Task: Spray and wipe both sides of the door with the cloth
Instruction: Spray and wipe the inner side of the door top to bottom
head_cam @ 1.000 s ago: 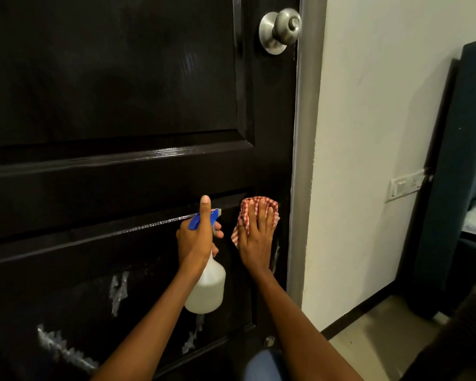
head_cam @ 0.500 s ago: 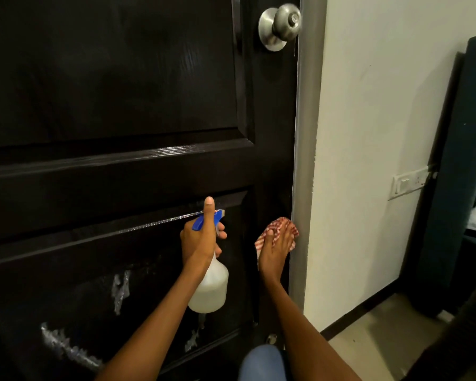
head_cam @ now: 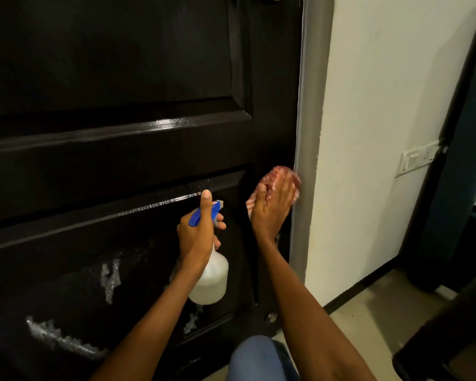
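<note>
A black panelled door (head_cam: 121, 78) fills the left of the head view, with white streaks low on its lower panel. My left hand (head_cam: 198, 232) grips the neck of a white spray bottle (head_cam: 210, 279) with a blue trigger head, thumb raised, held just in front of the lower panel. My right hand (head_cam: 272, 210) presses a red-and-white checked cloth (head_cam: 279, 174) flat against the door's right stile, touching the grey door frame (head_cam: 308, 133).
A white wall (head_cam: 382, 133) with a switch plate (head_cam: 418, 159) stands right of the frame. Dark furniture (head_cam: 467, 160) rises at the far right. My knee in blue jeans (head_cam: 256, 358) is at the bottom, close to the door. The tiled floor (head_cam: 368, 320) lies lower right.
My right hand slid the cloth right and slightly up along the door's edge to the grey frame. The view dropped, so the knob left the picture. The spray bottle stayed put.
</note>
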Available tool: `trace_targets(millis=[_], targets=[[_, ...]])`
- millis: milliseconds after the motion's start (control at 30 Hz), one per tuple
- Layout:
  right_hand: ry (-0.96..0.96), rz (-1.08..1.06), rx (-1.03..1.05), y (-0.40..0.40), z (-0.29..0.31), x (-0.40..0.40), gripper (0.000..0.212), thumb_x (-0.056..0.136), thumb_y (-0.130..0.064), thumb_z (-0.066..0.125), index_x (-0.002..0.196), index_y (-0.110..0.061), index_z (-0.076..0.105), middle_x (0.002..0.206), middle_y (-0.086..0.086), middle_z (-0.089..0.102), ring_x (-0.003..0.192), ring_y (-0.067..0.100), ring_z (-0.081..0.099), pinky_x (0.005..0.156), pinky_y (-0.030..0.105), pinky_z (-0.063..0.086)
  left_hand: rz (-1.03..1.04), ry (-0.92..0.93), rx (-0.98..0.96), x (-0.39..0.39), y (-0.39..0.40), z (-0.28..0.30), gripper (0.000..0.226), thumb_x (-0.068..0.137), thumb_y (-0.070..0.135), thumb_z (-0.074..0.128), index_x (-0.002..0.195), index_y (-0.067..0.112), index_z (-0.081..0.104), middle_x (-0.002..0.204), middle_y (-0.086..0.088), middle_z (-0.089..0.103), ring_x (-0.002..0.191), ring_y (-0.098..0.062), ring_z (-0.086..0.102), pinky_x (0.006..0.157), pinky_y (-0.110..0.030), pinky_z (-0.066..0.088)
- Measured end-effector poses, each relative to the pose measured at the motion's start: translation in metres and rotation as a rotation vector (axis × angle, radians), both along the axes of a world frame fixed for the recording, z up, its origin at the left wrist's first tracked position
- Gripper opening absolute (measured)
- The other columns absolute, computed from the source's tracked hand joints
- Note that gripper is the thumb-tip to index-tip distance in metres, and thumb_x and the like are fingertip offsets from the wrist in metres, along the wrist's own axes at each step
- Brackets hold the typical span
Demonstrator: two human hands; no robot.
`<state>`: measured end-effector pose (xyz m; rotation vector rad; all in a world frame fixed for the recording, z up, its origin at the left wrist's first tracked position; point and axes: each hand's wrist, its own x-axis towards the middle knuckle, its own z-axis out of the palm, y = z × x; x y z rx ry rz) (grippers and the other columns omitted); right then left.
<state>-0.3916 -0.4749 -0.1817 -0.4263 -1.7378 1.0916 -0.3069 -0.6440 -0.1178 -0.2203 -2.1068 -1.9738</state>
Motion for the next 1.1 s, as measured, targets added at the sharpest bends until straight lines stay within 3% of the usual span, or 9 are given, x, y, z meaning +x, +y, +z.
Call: trace_targets(millis=[200, 300, 400, 467, 533, 633, 767, 1000, 1100], targets=[[-0.087, -0.001, -0.659, -0.02, -0.144, 0.003, 0.072, 0.105, -0.055, 0.03, 0.162, -0.017, 0.007, 0.169, 0.002, 0.005, 0.156, 0.021, 0.005, 0.127, 0.037, 0.0, -0.003, -0.03, -0.01, -0.002, -0.007, -0.04, 0.073, 0.095, 0.069, 0.037, 0.081, 0.007, 0.071, 0.072, -0.006, 0.073, 0.046, -0.025, 0.057, 0.051, -0.032, 0.051], [-0.156, -0.063, -0.98, -0.017, -0.165, 0.009, 0.062, 0.109, -0.044, 0.029, 0.161, -0.014, 0.012, 0.168, 0.003, 0.013, 0.155, 0.025, 0.01, 0.125, 0.036, 0.002, 0.004, -0.03, -0.019, -0.005, -0.012, -0.059, 0.071, 0.094, 0.069, 0.035, 0.085, 0.01, 0.072, 0.073, -0.006, 0.073, 0.045, -0.024, 0.056, 0.049, -0.032, 0.05], [-0.101, -0.097, -1.112, -0.017, -0.152, 0.008, 0.076, 0.099, -0.064, 0.029, 0.162, -0.022, 0.017, 0.165, -0.003, 0.025, 0.152, 0.025, 0.022, 0.127, 0.043, 0.01, 0.018, -0.023, -0.026, -0.005, -0.02, -0.074, 0.069, 0.096, 0.068, 0.034, 0.093, 0.011, 0.074, 0.076, -0.007, 0.073, 0.044, -0.022, 0.057, 0.048, -0.032, 0.05], [0.021, -0.099, -1.102, -0.025, -0.117, 0.007, 0.067, 0.103, -0.054, 0.037, 0.16, -0.021, 0.022, 0.159, -0.004, 0.032, 0.146, 0.021, 0.031, 0.124, 0.036, 0.016, 0.024, -0.02, -0.015, -0.003, -0.024, -0.08, 0.069, 0.097, 0.068, 0.034, 0.097, 0.012, 0.074, 0.076, -0.006, 0.074, 0.044, -0.021, 0.057, 0.049, -0.032, 0.051], [0.127, -0.052, -0.967, -0.038, -0.063, 0.008, 0.062, 0.107, -0.038, 0.042, 0.161, -0.019, 0.016, 0.163, 0.0, 0.023, 0.148, 0.021, 0.023, 0.121, 0.033, 0.012, 0.037, -0.007, 0.012, -0.001, -0.027, -0.082, 0.068, 0.096, 0.067, 0.035, 0.099, 0.012, 0.076, 0.077, -0.007, 0.074, 0.045, -0.019, 0.056, 0.048, -0.029, 0.051], [0.141, 0.102, -0.438, -0.067, 0.017, 0.007, 0.067, 0.107, -0.04, 0.04, 0.159, -0.025, 0.001, 0.169, 0.001, -0.002, 0.154, 0.02, -0.003, 0.122, 0.04, -0.008, 0.081, 0.057, 0.041, 0.007, -0.031, -0.077, 0.06, 0.098, 0.063, 0.035, 0.099, 0.02, 0.077, 0.076, -0.003, 0.073, 0.045, -0.019, 0.056, 0.048, -0.024, 0.05], [0.202, 0.17, 0.327, -0.082, 0.037, 0.006, 0.067, 0.104, -0.043, 0.038, 0.16, -0.023, 0.006, 0.165, -0.007, 0.001, 0.156, 0.026, -0.004, 0.125, 0.053, -0.002, 0.124, 0.091, 0.088, 0.014, -0.04, -0.061, 0.054, 0.099, 0.063, 0.036, 0.096, 0.027, 0.075, 0.079, -0.002, 0.074, 0.046, -0.02, 0.057, 0.049, -0.024, 0.05], [-0.116, 0.21, 0.153, -0.072, -0.124, 0.025, 0.068, 0.104, -0.057, 0.031, 0.159, -0.036, -0.003, 0.167, -0.016, -0.007, 0.156, 0.016, -0.005, 0.125, 0.054, 0.009, 0.152, 0.027, 0.093, 0.023, -0.067, -0.063, 0.066, 0.092, 0.07, 0.037, 0.094, 0.017, 0.077, 0.074, -0.006, 0.073, 0.044, -0.02, 0.054, 0.049, -0.029, 0.049], [-0.249, 0.311, -0.097, -0.091, -0.19, 0.042, 0.071, 0.101, -0.064, 0.029, 0.153, -0.047, -0.016, 0.166, -0.018, -0.016, 0.154, 0.006, -0.011, 0.127, 0.049, 0.004, 0.178, -0.003, 0.076, 0.026, -0.075, -0.071, 0.062, 0.093, 0.069, 0.038, 0.093, 0.021, 0.077, 0.074, -0.005, 0.073, 0.044, -0.021, 0.054, 0.05, -0.031, 0.049]])
